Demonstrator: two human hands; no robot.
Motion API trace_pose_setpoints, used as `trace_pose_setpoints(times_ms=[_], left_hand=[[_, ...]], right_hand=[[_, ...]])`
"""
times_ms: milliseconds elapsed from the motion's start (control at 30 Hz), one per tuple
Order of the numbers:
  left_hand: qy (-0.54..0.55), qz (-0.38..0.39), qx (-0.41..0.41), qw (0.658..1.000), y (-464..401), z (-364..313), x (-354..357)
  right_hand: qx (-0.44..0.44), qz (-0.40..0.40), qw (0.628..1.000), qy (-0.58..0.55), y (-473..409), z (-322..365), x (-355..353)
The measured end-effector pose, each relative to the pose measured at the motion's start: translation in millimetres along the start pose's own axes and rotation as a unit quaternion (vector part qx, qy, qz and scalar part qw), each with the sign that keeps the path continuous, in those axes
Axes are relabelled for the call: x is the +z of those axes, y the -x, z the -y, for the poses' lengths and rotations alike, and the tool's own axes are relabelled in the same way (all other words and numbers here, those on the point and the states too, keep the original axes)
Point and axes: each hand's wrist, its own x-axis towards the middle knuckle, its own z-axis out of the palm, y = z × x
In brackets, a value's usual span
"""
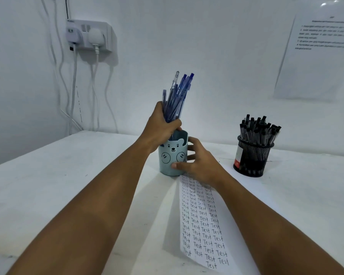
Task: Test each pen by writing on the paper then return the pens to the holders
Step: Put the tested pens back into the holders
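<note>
Head view: a person's left hand (163, 124) grips a bundle of blue pens (176, 100) directly above the bear-faced blue holder (172, 155), the landmark at the middle of the white table (58, 165). The pens' lower ends dip just inside the holder's rim. The right hand (199, 161) wraps the holder's right side, thumb across its front, steadying it. The paper (203, 219), covered in rows of "Test", runs from the holder's base toward the camera. A black mesh holder (252, 157) full of black pens (258, 128) stands well to the right of the blue one. The step appears to be returning the blue pens. Next, the bundle likely needs lowering straight down and releasing, with the holder kept from tipping.
</note>
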Motion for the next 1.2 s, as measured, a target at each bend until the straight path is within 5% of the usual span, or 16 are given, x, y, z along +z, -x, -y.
trace_pose_setpoints(times_ms=[767, 867, 1067, 1200], left_hand=[[-0.050, 0.072, -0.045, 0.995, -3.9, 6.1, 0.1], [-0.050, 0.078, -0.047, 0.995, -4.6, 6.5, 0.6], [-0.084, 0.117, -0.047, 0.988, -6.3, 5.3, 3.0], [-0.090, 0.133, -0.047, 0.986, -8.4, 3.9, 3.0]], right_hand=[[-0.005, -0.001, 1.000, 0.021, 0.7, -1.8, -0.8], [0.005, -0.001, 0.999, -0.036, -1.1, -0.2, -3.6], [-0.004, -0.129, 0.953, -0.274, -18.4, 46.5, -29.0], [-0.009, -0.148, 0.950, -0.274, -36.4, 58.2, -29.1]])
